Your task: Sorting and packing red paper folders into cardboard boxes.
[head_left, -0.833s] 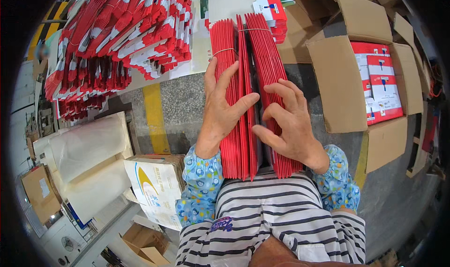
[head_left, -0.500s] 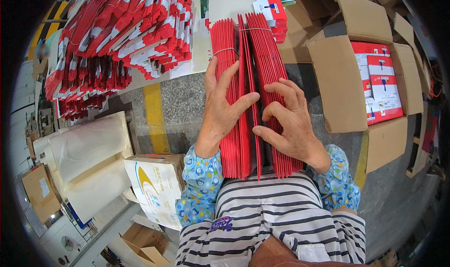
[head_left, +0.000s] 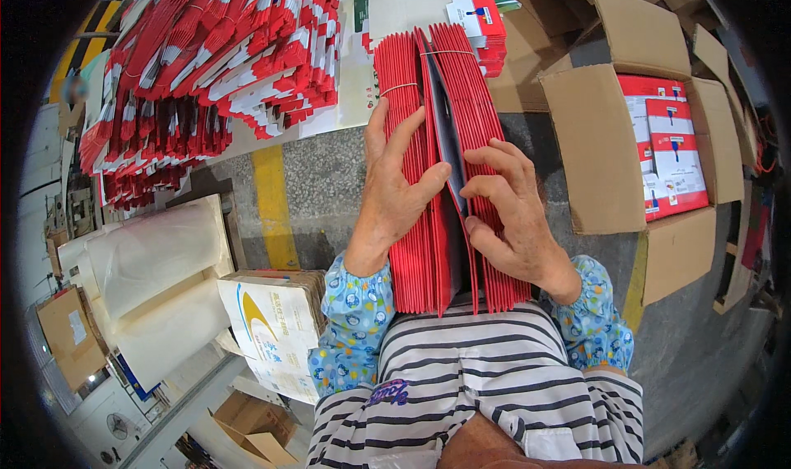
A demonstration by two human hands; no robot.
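In front of my body stand two banded bundles of flat red cartons on edge, the left bundle point(head_left: 398, 70) and the right bundle point(head_left: 468, 78). A dark gap point(head_left: 450, 140) runs between them, with loose flat cartons in it. My left hand point(head_left: 391, 193) lies spread over the left bundle, its thumb reaching toward the gap. My right hand point(head_left: 519, 222) rests on the right bundle with bent fingers; its thumb and fingertips hold carton edges beside the gap. A thin band crosses each bundle near its far end.
A tall heap of red and white flat cartons point(head_left: 272, 53) covers the table at far left. To the right stands an open cardboard box point(head_left: 597, 152) with red and white packages point(head_left: 677, 144) inside. A white printed stack point(head_left: 268, 329) sits beside my left forearm.
The gap between the bundles has widened, showing a dark inner face. Loose cartons have parted to both sides. My right thumb has shifted right; my left hand has moved slightly right.
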